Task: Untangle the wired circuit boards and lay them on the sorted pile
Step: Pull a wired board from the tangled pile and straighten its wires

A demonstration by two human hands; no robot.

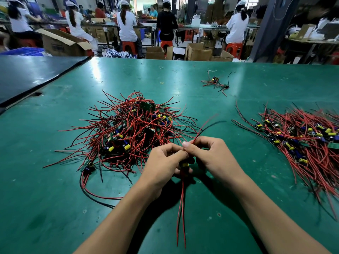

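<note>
A tangled heap of circuit boards (132, 129) with red and black wires lies on the green table (55, 198), left of centre. The sorted pile (300, 138) of boards with aligned wires lies at the right. In front of me my left hand (161, 165) grips one small wired circuit board (185, 165) with a yellow part. Two red wires hang down from that board toward me. My right hand (211, 153) pinches the board's upper red and black wires, which stick up and to the right.
A few loose wired boards (216, 82) lie farther back on the table, and a small rubber band (162, 82) beside them. A dark table top (27, 76) adjoins at the left. Beyond the far edge sit several people at benches, with cardboard boxes and red stools.
</note>
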